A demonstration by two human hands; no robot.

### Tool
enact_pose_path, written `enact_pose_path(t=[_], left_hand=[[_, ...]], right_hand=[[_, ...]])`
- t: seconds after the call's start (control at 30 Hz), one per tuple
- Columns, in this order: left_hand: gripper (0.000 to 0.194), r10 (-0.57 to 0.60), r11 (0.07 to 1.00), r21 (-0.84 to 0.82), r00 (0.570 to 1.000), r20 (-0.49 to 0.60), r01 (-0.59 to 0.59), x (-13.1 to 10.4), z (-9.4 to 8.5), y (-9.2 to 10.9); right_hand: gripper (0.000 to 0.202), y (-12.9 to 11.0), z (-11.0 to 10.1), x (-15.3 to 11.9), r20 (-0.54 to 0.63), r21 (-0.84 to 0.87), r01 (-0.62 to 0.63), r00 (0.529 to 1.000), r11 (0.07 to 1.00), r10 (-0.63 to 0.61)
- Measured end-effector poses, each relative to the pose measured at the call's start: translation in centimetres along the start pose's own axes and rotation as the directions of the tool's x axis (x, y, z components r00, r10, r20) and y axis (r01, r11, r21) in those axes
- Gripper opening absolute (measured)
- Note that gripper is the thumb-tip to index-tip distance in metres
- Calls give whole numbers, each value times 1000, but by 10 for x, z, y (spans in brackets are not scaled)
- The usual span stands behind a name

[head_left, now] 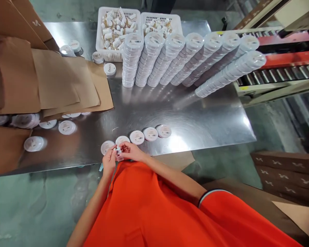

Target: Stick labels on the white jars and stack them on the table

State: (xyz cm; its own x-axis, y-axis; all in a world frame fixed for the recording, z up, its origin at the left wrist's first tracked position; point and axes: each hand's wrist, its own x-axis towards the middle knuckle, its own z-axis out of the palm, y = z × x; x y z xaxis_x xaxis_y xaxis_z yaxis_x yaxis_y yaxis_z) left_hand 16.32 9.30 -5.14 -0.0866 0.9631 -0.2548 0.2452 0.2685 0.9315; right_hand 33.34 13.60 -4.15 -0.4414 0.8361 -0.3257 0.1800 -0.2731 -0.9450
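Both hands meet at the near edge of the steel table, around a small white piece with printed lines (118,155); whether it is a label or a small bottle I cannot tell. My left hand (109,160) pinches its left side. From the right, the fingers of my right hand (132,152) close on it. Just beyond my hands lies a row of several round white lidded containers (137,137), some with barcode labels facing up. The nearest container (107,147) is partly covered by my left fingers.
Tall stacks of clear-wrapped round containers (154,58) line the table's (195,120) far side. Behind them, white baskets (99,34) hold small bottles. Cardboard (64,82) and loose round containers (67,127) occupy the left. A roller conveyor (285,73) runs at right; brown cartons (285,173) sit below.
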Motion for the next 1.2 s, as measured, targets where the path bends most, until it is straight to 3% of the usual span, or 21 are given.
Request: enact_pose_path(t=[0.1, 0.23, 0.33, 0.5, 0.73, 0.83, 0.93, 1.03, 1.1, 1.2], left_hand=[[41, -61, 997, -49, 998, 6, 61, -5, -8, 9], [41, -124, 980, -157, 992, 1, 122, -13, -11, 12], [31, -131, 963, -239, 991, 3, 128, -18, -13, 13], [22, -120, 990, -86, 991, -59, 115, -21, -18, 15], [35, -48, 986, 153, 991, -127, 67, -29, -20, 13], [40, -33, 970, 236, 989, -145, 67, -31, -21, 3], [43, -23, 939, 337, 990, -142, 70, -32, -25, -13], [35, 89, 893, 446, 994, -66, -50, -31, -31, -30], [30, 178, 836, 518, 982, 56, -181, -31, -34, -40], [26, 189, 748, 596, 954, 231, -293, -31, -35, -48]], right_hand=[[22, -5, 15, -3, 13, 171, -7, 1000, 985, 4], [18, -10, 21, -1, -33, 162, -9, 999, 987, 14], [22, -11, 25, -2, 6, 205, -41, 999, 978, 41], [25, -10, 37, -4, 92, 294, -125, 990, 948, 102], [20, -7, 51, 4, -48, 160, -110, 992, 981, 119], [15, -4, 52, 6, -97, 52, -102, 990, 993, 106], [10, 2, 49, 13, -229, -102, -136, 967, 985, 110], [9, 11, 47, 27, -349, -292, -224, 930, 930, 114], [12, 16, 48, 37, -331, -416, -286, 932, 863, 149], [16, 16, 57, 48, -299, -554, -361, 927, 750, 225]])
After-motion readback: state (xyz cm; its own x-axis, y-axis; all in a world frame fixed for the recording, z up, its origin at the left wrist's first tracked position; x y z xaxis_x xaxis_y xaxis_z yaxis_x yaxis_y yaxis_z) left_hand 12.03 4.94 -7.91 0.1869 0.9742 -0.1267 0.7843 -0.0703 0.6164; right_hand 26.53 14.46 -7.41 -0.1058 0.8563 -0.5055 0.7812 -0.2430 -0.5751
